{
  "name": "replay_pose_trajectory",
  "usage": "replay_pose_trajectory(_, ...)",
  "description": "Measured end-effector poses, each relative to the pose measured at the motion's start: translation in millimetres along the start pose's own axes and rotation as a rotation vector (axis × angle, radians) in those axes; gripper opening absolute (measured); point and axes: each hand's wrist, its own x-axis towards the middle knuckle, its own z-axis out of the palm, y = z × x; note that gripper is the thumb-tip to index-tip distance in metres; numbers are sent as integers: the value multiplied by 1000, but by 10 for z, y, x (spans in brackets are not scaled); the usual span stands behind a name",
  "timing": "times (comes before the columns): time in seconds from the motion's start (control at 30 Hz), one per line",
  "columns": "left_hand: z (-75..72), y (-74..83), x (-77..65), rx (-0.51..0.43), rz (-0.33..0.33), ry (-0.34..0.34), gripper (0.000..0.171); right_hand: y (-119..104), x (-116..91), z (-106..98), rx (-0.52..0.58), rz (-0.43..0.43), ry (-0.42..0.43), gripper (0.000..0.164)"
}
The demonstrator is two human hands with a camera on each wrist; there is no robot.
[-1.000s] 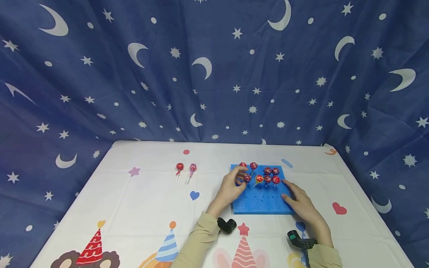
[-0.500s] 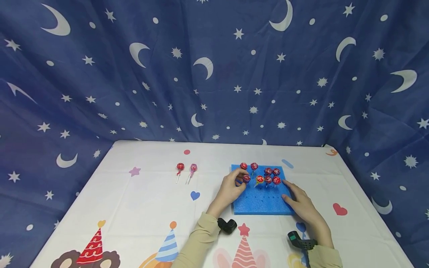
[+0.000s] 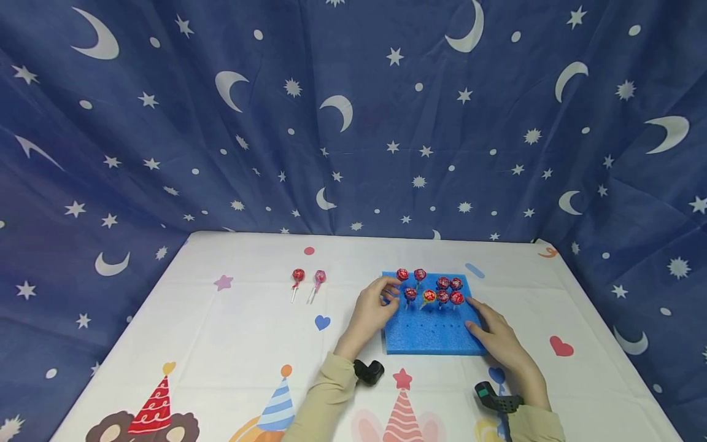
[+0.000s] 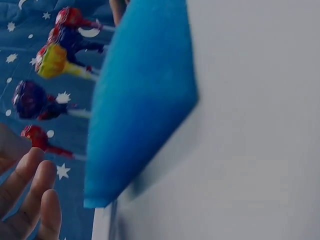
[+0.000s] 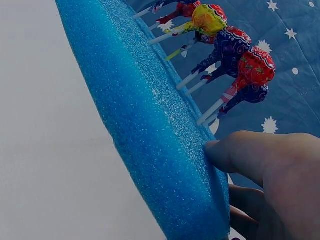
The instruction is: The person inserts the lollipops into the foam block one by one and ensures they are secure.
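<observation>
A blue foam board (image 3: 431, 339) lies on the table with several wrapped lollipops standing in it. My left hand (image 3: 373, 309) is at its left side, fingers loosely bent and apart. Just right of those fingertips stands a dark-wrapped lollipop (image 3: 410, 294), also the purple lollipop (image 4: 31, 100) in the left wrist view. A red lollipop (image 3: 402, 275) stands behind it; a yellow-and-red lollipop (image 3: 429, 296) is farther right. My right hand (image 3: 499, 334) rests on the board's right edge, its thumb (image 5: 235, 152) on the top face and the other fingers along the side.
Two loose lollipops lie on the table at the left, one red (image 3: 298, 275) and one pink (image 3: 320, 277). Rows of small holes cross the board's front half. Behind the white printed tablecloth (image 3: 232, 331) hangs a blue star-and-moon curtain (image 3: 364, 123).
My left hand has let go of the dark-wrapped lollipop and drawn slightly left; the lollipop now stands by itself in the board. My right hand stays at the edge.
</observation>
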Motion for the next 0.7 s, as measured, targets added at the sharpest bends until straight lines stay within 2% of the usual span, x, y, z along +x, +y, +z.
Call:
replay_pose_trajectory(0.27,-183,-68,27,-8,-7,91,26,-16,-4,-6,3,0,-4,61)
replay_pose_trajectory(0.53,-405,-174,56,115,-86,271,18,-20,-14,-7,0,-14,3,60)
replay_pose_trajectory(0.7,-598,-225,52,139,-145,356,16,-22,-15,-10,-2,-10,4,60)
